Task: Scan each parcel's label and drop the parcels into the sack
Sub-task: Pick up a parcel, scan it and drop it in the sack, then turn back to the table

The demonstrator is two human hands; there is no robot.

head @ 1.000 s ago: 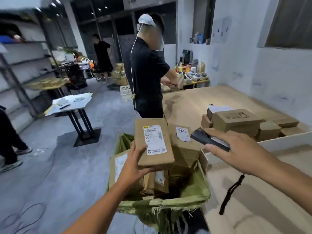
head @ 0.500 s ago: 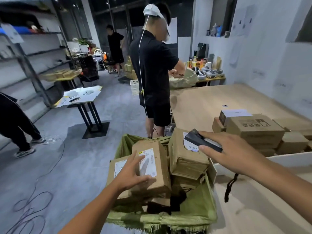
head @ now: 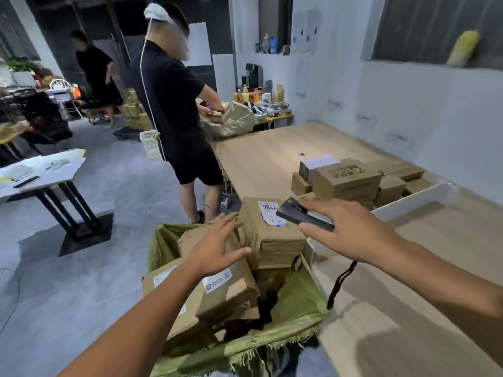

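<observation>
"Parcels (head: 228,289), where are they?"
"Piled in the green sack (head: 299,303), some labels showing; more boxes (head: 345,180) sit stacked on the table (head: 261,159) (beyond the sack)."
"And the hands?"
"Left hand (head: 217,248) is spread above the pile, gripping nothing; whether it touches, I cannot tell. Right hand (head: 351,229) pinches the black scanner (head: 291,213) over the handwritten-label parcel (head: 269,238)."

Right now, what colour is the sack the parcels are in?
The sack is olive green, woven, with a frayed rim; the head view shows it.
</observation>
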